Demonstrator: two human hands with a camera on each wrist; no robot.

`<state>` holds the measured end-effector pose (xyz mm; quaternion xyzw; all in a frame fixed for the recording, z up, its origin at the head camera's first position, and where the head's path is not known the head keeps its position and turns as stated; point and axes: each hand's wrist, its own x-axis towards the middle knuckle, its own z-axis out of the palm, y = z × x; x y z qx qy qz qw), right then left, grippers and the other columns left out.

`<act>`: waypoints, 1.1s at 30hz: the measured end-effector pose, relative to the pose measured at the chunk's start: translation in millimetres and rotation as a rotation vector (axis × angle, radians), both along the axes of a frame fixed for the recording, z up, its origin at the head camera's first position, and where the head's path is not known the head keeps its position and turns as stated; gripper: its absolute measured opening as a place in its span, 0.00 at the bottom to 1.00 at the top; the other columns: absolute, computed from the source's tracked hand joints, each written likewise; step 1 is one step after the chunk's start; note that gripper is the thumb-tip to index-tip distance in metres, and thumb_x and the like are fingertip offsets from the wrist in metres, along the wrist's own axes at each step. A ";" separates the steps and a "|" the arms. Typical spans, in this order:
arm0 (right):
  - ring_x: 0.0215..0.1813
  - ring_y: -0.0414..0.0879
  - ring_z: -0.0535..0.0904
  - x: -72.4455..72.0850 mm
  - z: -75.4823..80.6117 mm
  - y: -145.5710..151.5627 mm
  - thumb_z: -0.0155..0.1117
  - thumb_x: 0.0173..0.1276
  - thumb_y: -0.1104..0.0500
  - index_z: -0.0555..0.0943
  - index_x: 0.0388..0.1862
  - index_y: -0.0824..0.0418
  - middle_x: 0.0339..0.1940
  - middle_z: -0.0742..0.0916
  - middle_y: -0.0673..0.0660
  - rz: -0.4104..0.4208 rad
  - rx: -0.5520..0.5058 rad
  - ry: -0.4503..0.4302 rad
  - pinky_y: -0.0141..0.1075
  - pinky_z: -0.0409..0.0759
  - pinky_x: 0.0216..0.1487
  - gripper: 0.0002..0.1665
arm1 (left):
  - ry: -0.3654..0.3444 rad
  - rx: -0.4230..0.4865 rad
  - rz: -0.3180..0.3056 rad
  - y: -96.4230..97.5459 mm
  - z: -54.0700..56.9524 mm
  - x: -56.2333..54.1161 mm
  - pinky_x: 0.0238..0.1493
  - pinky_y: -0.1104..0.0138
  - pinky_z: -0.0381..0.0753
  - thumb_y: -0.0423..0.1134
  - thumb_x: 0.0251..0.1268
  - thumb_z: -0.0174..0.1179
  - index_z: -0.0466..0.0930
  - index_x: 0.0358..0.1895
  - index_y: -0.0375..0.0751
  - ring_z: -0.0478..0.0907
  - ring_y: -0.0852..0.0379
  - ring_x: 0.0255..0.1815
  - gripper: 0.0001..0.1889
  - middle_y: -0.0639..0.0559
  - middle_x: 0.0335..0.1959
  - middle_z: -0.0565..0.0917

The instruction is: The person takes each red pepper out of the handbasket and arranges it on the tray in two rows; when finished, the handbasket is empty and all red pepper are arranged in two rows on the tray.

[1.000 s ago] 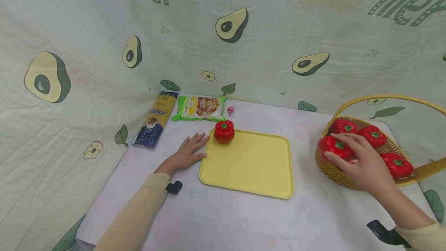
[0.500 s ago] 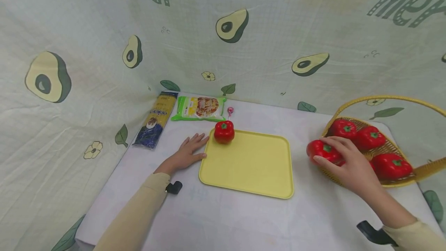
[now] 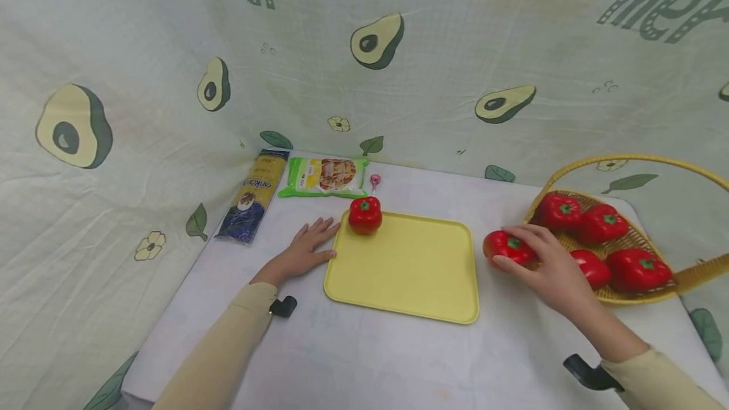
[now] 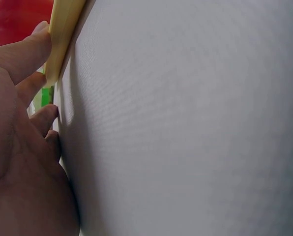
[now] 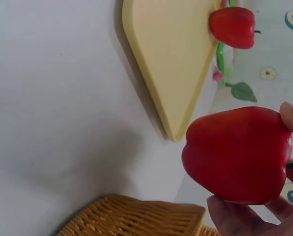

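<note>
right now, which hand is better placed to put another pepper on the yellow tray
The right hand, I'd judge: it holds a red pepper between the basket and the yellow tray. The left hand rests at the tray's left edge, holding nothing, across from the basket.

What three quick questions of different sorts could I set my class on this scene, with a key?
1. Count: in the head view, how many red peppers show in the basket?
2. True or false: the right hand is holding nothing.
3. Multiple choice: which of these is nearest the left hand?
A. the basket
B. the yellow tray
C. the lollipop

Key: 1. Four. 2. False: it grips a pepper. 3. B.
</note>
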<state>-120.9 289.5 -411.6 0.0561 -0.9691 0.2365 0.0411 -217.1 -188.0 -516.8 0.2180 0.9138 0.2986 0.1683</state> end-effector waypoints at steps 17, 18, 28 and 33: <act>0.66 0.66 0.70 -19.1 -20.7 -31.3 0.76 0.63 0.44 0.76 0.70 0.55 0.69 0.74 0.66 0.060 -0.065 0.007 0.63 0.84 0.50 0.40 | 0.012 0.007 -0.008 -1.1 -4.5 -2.4 0.81 0.48 0.29 0.57 0.76 0.55 0.51 0.83 0.53 0.34 0.47 0.85 0.39 0.49 0.84 0.46; 0.66 0.66 0.70 -20.3 -21.1 -33.4 0.76 0.63 0.44 0.76 0.71 0.55 0.69 0.73 0.66 0.061 -0.068 0.003 0.62 0.84 0.50 0.39 | 0.014 0.005 -0.010 -1.4 -4.8 -2.6 0.81 0.48 0.29 0.57 0.76 0.55 0.51 0.83 0.54 0.34 0.48 0.85 0.38 0.50 0.84 0.46; 0.66 0.64 0.72 -35.1 -26.1 -47.5 0.73 0.66 0.42 0.74 0.72 0.54 0.71 0.73 0.64 0.098 -0.102 -0.052 0.61 0.82 0.57 0.39 | 0.042 0.048 -0.025 -0.8 -0.4 -0.9 0.80 0.44 0.30 0.54 0.75 0.58 0.53 0.82 0.49 0.37 0.43 0.84 0.39 0.45 0.84 0.49; 0.65 0.62 0.73 -43.5 -28.1 -56.4 0.73 0.66 0.42 0.74 0.72 0.52 0.71 0.73 0.63 0.123 -0.113 -0.058 0.59 0.82 0.57 0.39 | 0.044 0.036 -0.021 -1.3 -0.5 -0.4 0.80 0.45 0.31 0.54 0.75 0.58 0.53 0.82 0.49 0.37 0.43 0.84 0.39 0.45 0.84 0.49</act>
